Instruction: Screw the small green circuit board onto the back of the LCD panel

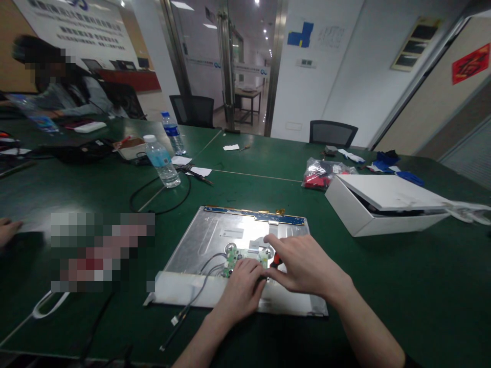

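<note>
A flat metal-backed display panel (187, 245) lies on the table in front of me, with a blue circuit strip (253, 215) along its far edge. On its near half sits a small green circuit board (231, 261), wired to grey cables (202, 287) that trail over the panel's near edge. My left hand (243, 286) is closed, its bent fingers pressed on the near side of the green board. My right hand (303, 263) is closed around an orange-and-black screwdriver (276, 259) at the board's right side. The screwdriver's tip is hidden.
Right of the panel stands a white box (383, 204), its lid slightly raised. Behind it lies a plastic bag (326, 173) with red contents. Two water bottles (161, 161) and a black cable (190, 191) are at the back left. A person (72, 92) sits at far left.
</note>
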Tool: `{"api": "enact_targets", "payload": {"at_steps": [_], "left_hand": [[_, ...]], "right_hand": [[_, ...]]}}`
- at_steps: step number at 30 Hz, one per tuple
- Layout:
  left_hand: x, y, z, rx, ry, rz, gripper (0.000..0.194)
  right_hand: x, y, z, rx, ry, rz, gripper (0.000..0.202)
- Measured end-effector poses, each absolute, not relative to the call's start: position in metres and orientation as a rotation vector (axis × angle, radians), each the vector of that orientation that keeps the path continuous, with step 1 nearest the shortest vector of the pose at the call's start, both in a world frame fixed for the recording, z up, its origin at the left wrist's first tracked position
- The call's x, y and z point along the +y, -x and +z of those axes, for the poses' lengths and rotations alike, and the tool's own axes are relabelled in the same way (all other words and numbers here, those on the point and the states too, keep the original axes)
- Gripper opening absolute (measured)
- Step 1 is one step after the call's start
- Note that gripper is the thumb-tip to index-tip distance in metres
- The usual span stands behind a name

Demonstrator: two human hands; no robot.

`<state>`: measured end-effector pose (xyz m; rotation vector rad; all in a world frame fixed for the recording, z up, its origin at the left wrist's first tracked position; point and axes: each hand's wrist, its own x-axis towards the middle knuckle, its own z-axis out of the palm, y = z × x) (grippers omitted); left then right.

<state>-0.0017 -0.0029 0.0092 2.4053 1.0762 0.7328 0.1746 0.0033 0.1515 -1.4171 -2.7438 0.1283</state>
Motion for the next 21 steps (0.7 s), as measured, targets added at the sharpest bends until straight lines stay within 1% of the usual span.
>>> {"api": "enact_targets", "payload": {"at_steps": [2, 5, 8, 12, 14, 17, 21], "left_hand": [[-0.0028, 0.0017, 0.0095, 1.072, -2.412, 0.736, 0.012], [-0.003, 0.0011, 0.0113, 1.089, -2.416, 0.716, 0.011], [-0.0032, 0.0006, 0.0122, 1.1, -2.416, 0.708, 0.011], [-0.0031, 0.0007, 0.0109, 1.101, -2.422, 0.734, 0.011], [-0.003, 0.0008, 0.0102, 1.1, -2.423, 0.733, 0.011], [-0.0031, 0.0009, 0.0097, 1.097, -2.415, 0.722, 0.012], [-0.0031, 0.0007, 0.0107, 1.093, -2.41, 0.717, 0.012]], "right_hand": [[0.0043, -0.1738, 0.1506, -2.754, 1.498, 0.067, 0.03], [0.0045, -0.1735, 0.1509, -2.771, 1.472, 0.049, 0.019], [0.0032, -0.1739, 0.1525, -2.766, 1.372, 0.111, 0.024], [0.0045, -0.1729, 0.1503, -2.754, 1.48, 0.072, 0.028], [0.0061, -0.1723, 0.1485, -2.762, 1.495, 0.035, 0.024], [0.0067, -0.1722, 0.1477, -2.762, 1.389, 0.065, 0.012], [0.005, -0.1731, 0.1497, -2.775, 1.273, 0.143, 0.016]]}}
